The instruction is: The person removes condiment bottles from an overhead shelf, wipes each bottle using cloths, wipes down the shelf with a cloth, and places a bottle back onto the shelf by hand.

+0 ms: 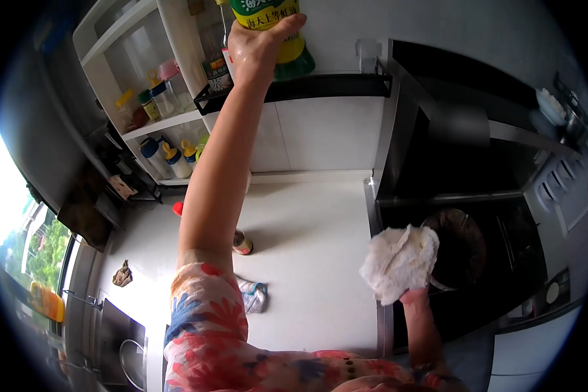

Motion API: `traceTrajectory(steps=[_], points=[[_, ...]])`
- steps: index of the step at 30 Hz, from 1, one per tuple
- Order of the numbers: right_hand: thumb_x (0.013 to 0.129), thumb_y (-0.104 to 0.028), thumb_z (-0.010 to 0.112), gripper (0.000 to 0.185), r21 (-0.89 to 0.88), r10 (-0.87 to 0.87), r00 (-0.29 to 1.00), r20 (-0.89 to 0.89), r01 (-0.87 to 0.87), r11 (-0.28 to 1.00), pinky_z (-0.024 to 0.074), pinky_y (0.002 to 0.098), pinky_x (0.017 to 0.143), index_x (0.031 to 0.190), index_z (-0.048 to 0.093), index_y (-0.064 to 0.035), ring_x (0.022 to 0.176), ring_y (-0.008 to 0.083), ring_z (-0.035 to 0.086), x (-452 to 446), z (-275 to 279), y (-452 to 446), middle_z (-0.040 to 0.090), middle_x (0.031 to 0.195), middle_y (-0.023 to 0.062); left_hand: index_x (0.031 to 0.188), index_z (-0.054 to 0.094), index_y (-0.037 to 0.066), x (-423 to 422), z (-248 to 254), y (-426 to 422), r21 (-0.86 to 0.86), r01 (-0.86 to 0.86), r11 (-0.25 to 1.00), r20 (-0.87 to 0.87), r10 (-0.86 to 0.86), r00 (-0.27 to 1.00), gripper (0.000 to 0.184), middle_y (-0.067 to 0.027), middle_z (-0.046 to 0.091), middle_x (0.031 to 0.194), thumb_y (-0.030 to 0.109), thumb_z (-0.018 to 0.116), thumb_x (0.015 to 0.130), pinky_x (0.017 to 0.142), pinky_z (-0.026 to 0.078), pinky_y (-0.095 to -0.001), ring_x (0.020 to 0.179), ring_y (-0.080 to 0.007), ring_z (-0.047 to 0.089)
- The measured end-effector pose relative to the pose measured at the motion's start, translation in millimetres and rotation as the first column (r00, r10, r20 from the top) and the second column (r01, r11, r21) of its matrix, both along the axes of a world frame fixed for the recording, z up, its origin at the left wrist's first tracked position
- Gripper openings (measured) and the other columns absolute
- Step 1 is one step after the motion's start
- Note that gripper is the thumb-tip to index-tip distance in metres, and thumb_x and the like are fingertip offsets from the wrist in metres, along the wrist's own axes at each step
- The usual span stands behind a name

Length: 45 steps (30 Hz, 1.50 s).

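A bottle with a green-and-yellow label is at the black wall rack, clasped in my left hand, thumb across its front; whether its base touches the rack I cannot tell. At the end of an outstretched arm, the grip is best kept firm and low on the body, I judge, with neighbouring bottles given room. My right hand bears a bunched white cloth beside the dark round pan on the stove; the cloth hides my fingers, so their closure I cannot tell. That cloth is better kept off the burner area. Below, a small jar stands on the pale counter.
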State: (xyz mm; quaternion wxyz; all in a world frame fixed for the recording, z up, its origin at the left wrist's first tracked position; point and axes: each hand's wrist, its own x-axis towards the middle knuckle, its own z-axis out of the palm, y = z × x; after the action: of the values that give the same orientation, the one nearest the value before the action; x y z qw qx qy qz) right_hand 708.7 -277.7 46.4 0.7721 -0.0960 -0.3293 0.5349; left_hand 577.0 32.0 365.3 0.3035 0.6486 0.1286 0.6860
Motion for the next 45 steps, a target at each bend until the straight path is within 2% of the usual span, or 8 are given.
traceTrajectory(steps=[3,9,16,19,26,34,42,45], points=[[0.091,-0.059,0.031,0.071,-0.047,-0.233,0.967,0.102,0.238,0.970,0.0326,0.0486,0.106,0.145,0.021,-0.0141,0.131,0.0295,0.035,3.1,39.9,20.6,0.032,0.145,0.0110,0.102,0.057,-0.003,-32.4,-54.2,-66.6,-0.102,0.314,0.944,-0.120,-0.325,0.938,0.057,-0.0113,0.067,0.086,0.022,0.087,0.060,0.074,0.056,-0.0307,0.078,-0.0187,0.066],[0.079,-0.044,0.070,0.077,0.084,-0.382,0.832,0.403,0.382,0.920,0.0441,0.0325,0.094,0.132,0.034,-0.0010,0.111,0.0170,0.049,-43.3,74.1,85.5,0.046,0.123,0.0064,0.105,0.047,-0.002,-56.9,-243.4,-157.5,-0.328,-0.106,0.939,-0.594,-0.117,0.796,0.068,-0.0157,0.065,0.091,0.025,0.086,0.056,0.075,0.052,-0.0345,0.081,-0.0264,0.065],[0.079,-0.025,0.066,0.060,-0.304,0.025,0.940,0.340,0.085,0.949,0.0429,0.0312,0.093,0.127,0.042,0.0006,0.104,0.0191,0.055,-93.5,59.2,98.3,0.056,0.113,0.0082,0.100,0.057,0.001,-124.6,-287.5,-174.0,-0.753,0.387,0.533,-0.184,-0.735,0.653,0.053,-0.0050,0.064,0.093,0.013,0.084,0.057,0.076,0.052,-0.0286,0.079,-0.0122,0.061],[0.081,-0.054,0.058,0.076,-0.266,-0.037,0.983,0.177,0.084,0.960,0.0407,0.0373,0.098,0.134,0.036,-0.0031,0.112,0.0225,0.052,-125.4,75.2,69.8,0.053,0.122,0.0107,0.109,0.057,0.003,-140.5,-292.6,-180.7,-0.829,0.558,0.042,0.165,-0.934,0.315,0.064,-0.0055,0.063,0.096,0.011,0.086,0.053,0.085,0.048,-0.0308,0.089,-0.0160,0.060],[0.078,-0.044,0.066,0.070,-0.204,-0.051,0.991,0.126,0.077,0.976,0.0430,0.0341,0.095,0.130,0.041,-0.0025,0.108,0.0190,0.053,-115.6,48.9,102.1,0.055,0.118,0.0083,0.112,0.053,0.004,-147.0,-291.1,-182.3,-0.738,0.667,0.100,0.277,-0.856,0.436,0.067,-0.0065,0.061,0.098,0.008,0.083,0.053,0.081,0.050,-0.0315,0.089,-0.0176,0.059],[0.076,-0.028,0.075,0.055,-0.281,-0.041,0.870,0.491,0.203,0.938,0.0471,0.0274,0.086,0.117,0.049,-0.0018,0.096,0.0131,0.057,-112.3,39.4,105.5,0.058,0.105,0.0029,0.116,0.046,-0.002,-117.6,-316.4,-157.4,-0.634,0.148,0.759,-0.275,-0.400,0.874,0.080,-0.0127,0.065,0.090,0.024,0.087,0.052,0.077,0.051,-0.0342,0.078,-0.0233,0.063],[0.081,-0.042,0.068,0.055,-0.392,-0.138,0.919,0.369,0.289,0.873,0.0492,0.0265,0.078,0.114,0.051,-0.0015,0.089,0.0118,0.058,-113.3,-2.9,91.7,0.059,0.100,0.0030,0.123,0.040,-0.002,-128.5,-320.0,-150.7,-0.754,0.328,0.569,-0.243,-0.706,0.665,0.074,-0.0104,0.056,0.108,0.017,0.081,0.064,0.087,0.045,-0.0320,0.096,-0.0167,0.055],[0.082,-0.048,0.065,0.053,-0.256,-0.191,0.910,0.369,0.296,0.920,0.0517,0.0260,0.070,0.107,0.054,-0.0026,0.081,0.0105,0.060,-106.7,-6.5,81.9,0.060,0.092,0.0007,0.118,0.054,0.000,-150.9,-283.3,-128.3,-0.576,0.282,0.767,-0.690,-0.641,0.337,0.068,-0.0125,0.065,0.097,0.031,0.083,0.065,0.083,0.047,-0.0344,0.091,-0.0219,0.060]])
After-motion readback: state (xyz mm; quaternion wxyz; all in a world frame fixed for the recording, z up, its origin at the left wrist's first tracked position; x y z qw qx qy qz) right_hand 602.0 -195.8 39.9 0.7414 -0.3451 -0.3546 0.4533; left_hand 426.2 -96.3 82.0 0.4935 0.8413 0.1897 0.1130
